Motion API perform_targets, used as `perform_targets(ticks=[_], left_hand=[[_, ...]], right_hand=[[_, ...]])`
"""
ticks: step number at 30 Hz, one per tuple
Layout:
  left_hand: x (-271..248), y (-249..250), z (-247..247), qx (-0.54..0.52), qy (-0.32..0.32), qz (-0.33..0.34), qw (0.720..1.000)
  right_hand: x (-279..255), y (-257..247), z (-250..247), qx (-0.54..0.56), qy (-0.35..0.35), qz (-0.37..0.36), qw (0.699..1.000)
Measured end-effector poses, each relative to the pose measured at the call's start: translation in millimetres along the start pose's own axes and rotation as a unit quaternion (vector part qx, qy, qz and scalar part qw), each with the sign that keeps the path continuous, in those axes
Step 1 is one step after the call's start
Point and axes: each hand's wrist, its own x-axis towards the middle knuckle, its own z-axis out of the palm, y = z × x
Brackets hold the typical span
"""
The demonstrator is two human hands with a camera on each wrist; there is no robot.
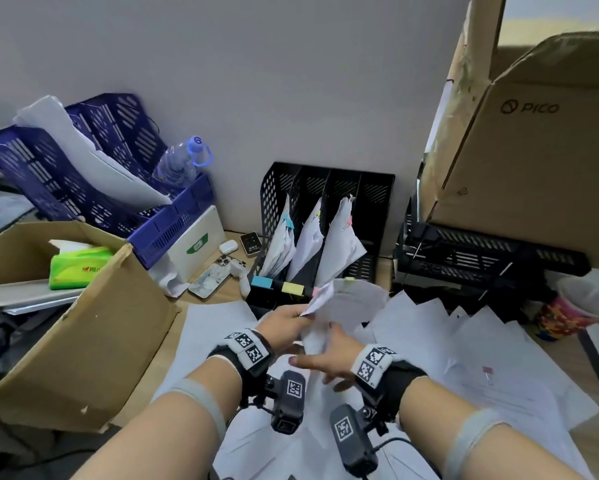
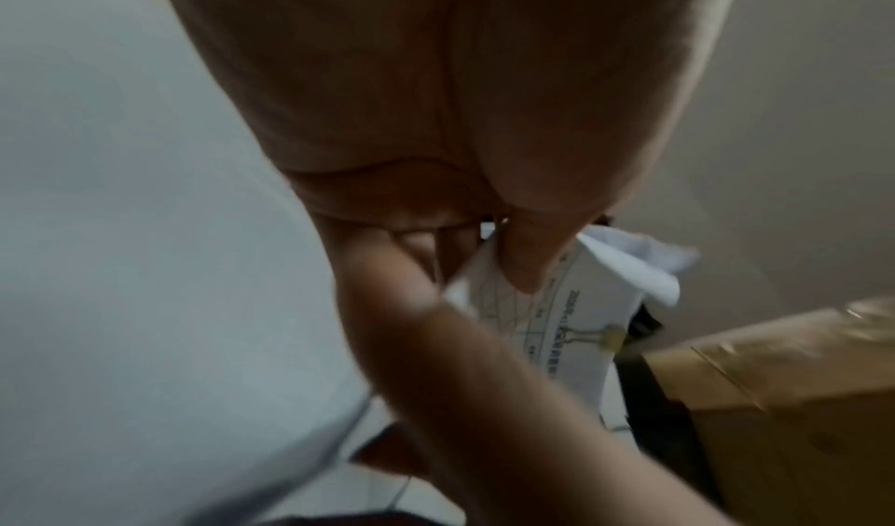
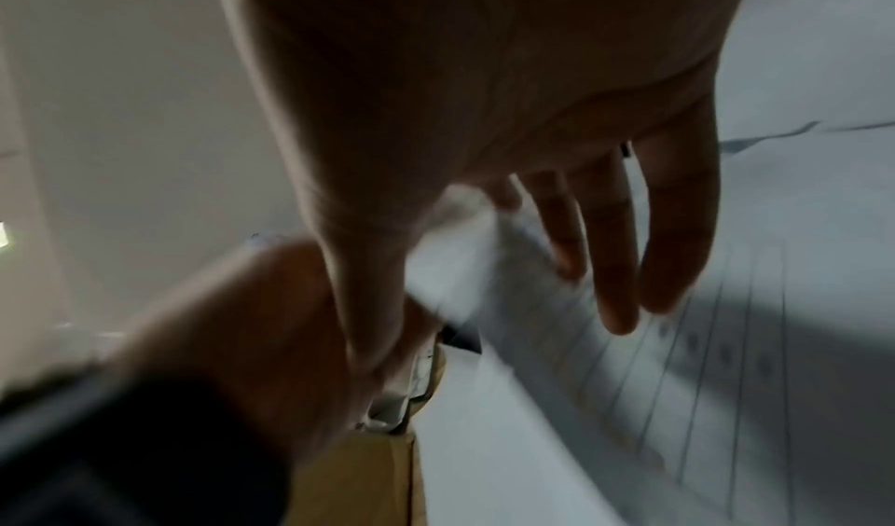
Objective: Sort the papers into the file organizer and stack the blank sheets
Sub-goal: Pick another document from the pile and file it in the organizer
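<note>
A black file organizer [image 1: 329,216] stands against the wall with blue, yellow and pink labels on its front. Three of its slots hold clipped papers. My left hand [image 1: 299,315] pinches a printed paper bundle [image 1: 346,299] just in front of the organizer. In the left wrist view my left hand [image 2: 484,266] has its thumb on the paper bundle [image 2: 581,304], which carries a yellow binder clip [image 2: 613,337]. My right hand [image 1: 322,367] is close beside it, fingers straight and spread, touching the hanging sheet. In the right wrist view my right hand [image 3: 615,277] hovers over a lined sheet [image 3: 678,381].
Loose papers [image 1: 464,358] cover the table, one with a pink clip [image 1: 487,374]. A torn cardboard box [image 1: 83,323] with a tissue pack [image 1: 79,266] stands left, a purple organizer [image 1: 93,188] and a bottle [image 1: 180,161] behind it. A phone [image 1: 209,280], black trays [image 1: 481,258], a PICO box [image 1: 533,150].
</note>
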Motion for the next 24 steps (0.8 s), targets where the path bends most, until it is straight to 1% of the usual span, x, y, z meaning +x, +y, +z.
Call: perform_targets(ticks=[2, 4, 6, 7, 8, 9, 10, 12, 13, 14, 15, 16, 17, 18, 19, 20, 21, 23, 24], left_hand=[[7.6, 14.5, 1.8, 0.047, -0.043, 0.039, 0.997], [13.9, 27.1, 0.3, 0.092, -0.103, 0.07, 0.988], [23.1, 36.0, -4.0, 0.14, -0.133, 0.093, 0.977], [30.3, 38.4, -7.6, 0.15, -0.129, 0.102, 0.975], [37.4, 40.4, -11.1, 0.158, -0.115, 0.109, 0.975], [45.2, 41.3, -15.2, 0.165, -0.087, 0.117, 0.976], [56.2, 39.1, -19.0, 0.178, -0.047, 0.117, 0.976], [76.7, 33.3, -25.3, 0.23, 0.029, 0.107, 0.967], [85.2, 30.8, -28.2, 0.273, 0.046, 0.093, 0.957], [90.3, 28.5, -29.6, 0.318, 0.043, 0.069, 0.945], [95.3, 24.7, -30.9, 0.36, 0.035, 0.044, 0.931], [100.0, 21.8, -32.7, 0.391, 0.025, 0.023, 0.92], [103.1, 21.7, -34.4, 0.413, 0.02, 0.01, 0.91], [106.2, 22.3, -35.7, 0.428, 0.022, 0.007, 0.904], [110.0, 22.3, -37.5, 0.439, 0.021, 0.012, 0.898], [111.5, 24.4, -39.4, 0.441, 0.024, 0.021, 0.897], [113.1, 26.7, -41.8, 0.433, 0.025, 0.023, 0.901], [117.5, 28.7, -48.6, 0.397, 0.037, 0.019, 0.917], [118.0, 30.0, -52.2, 0.384, 0.043, 0.022, 0.922]], right_hand=[[12.4, -13.9, 6.1, -0.012, 0.087, 0.004, 0.996], [18.9, -20.4, -0.1, -0.018, 0.172, 0.006, 0.985], [20.8, -18.5, -12.2, 0.024, 0.209, 0.009, 0.978], [16.1, -21.8, -21.1, 0.041, 0.218, 0.008, 0.975], [10.5, -25.8, -30.8, 0.033, 0.234, 0.012, 0.971], [4.9, -29.7, -39.2, 0.01, 0.256, 0.022, 0.966], [-1.7, -35.8, -47.5, -0.007, 0.27, 0.026, 0.962], [-13.4, -49.5, -63.2, -0.015, 0.311, 0.004, 0.95], [-24.9, -58.9, -68.5, 0.002, 0.318, -0.036, 0.947], [-32.5, -64.4, -72.2, -0.038, 0.307, -0.051, 0.949], [-40.5, -71.6, -78.6, -0.1, 0.299, -0.05, 0.948], [-44.6, -76.8, -89.0, -0.112, 0.294, -0.055, 0.948], [-46.3, -77.9, -95.6, -0.119, 0.318, -0.111, 0.934], [-44.8, -83.0, -101.6, -0.089, 0.324, -0.127, 0.933], [-48.9, -89.3, -104.4, -0.066, 0.328, -0.122, 0.934], [-54.1, -95.7, -105.2, -0.041, 0.351, -0.138, 0.925], [-60.8, -105.4, -105.8, -0.012, 0.357, -0.167, 0.919], [-59.2, -118.9, -110.3, 0.06, 0.44, -0.173, 0.879], [-58.6, -123.4, -109.8, 0.081, 0.425, -0.166, 0.886]])
